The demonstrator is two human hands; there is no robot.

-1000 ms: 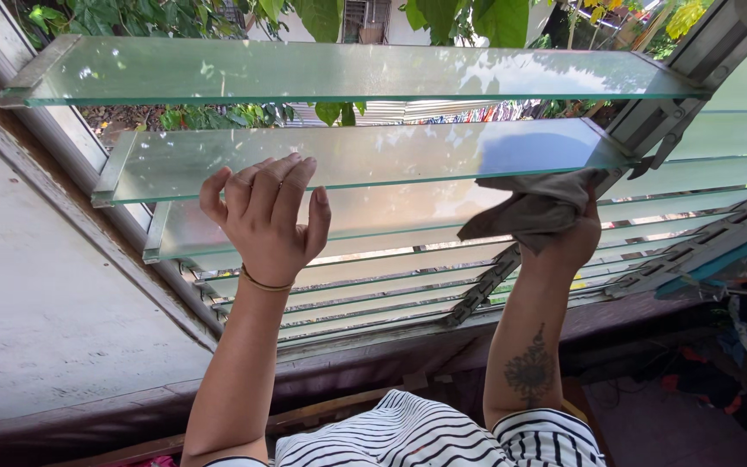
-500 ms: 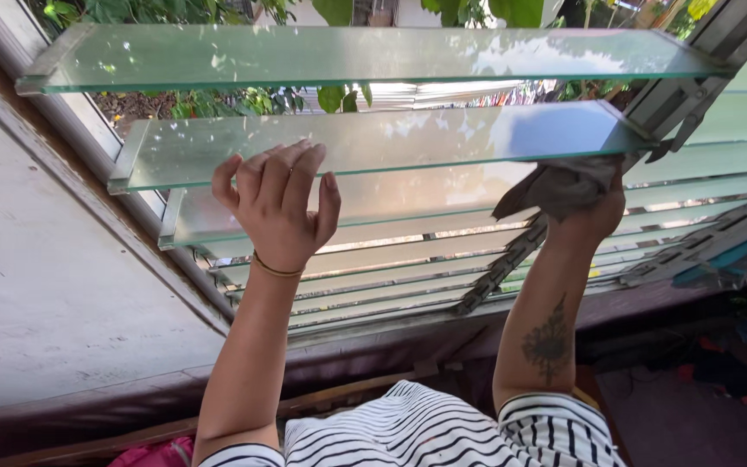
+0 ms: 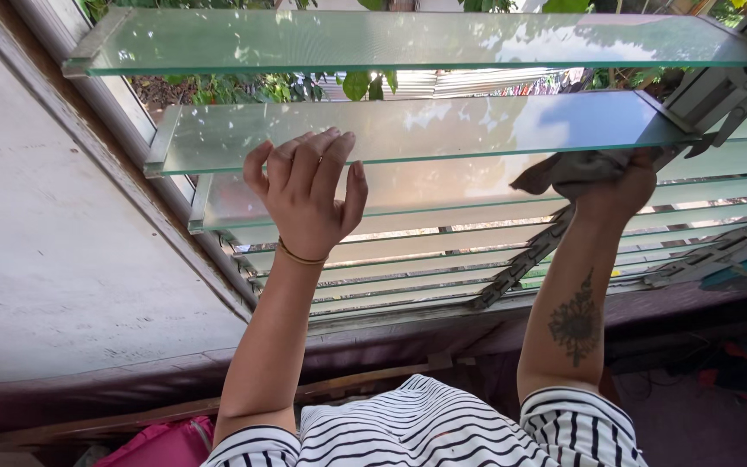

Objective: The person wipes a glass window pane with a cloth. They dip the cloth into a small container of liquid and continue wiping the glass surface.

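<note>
Here the left hand [image 3: 304, 203] is raised with its fingers [image 3: 320, 164] loose and a little spread, the tips resting on the front edge of the second frosted glass louvre slat [image 3: 443, 125]. The right hand [image 3: 611, 192] is clenched on a crumpled grey-brown cloth [image 3: 574, 169], pressed under the right end of the same slat, near the grey metal louvre frame [image 3: 719, 95]
</note>
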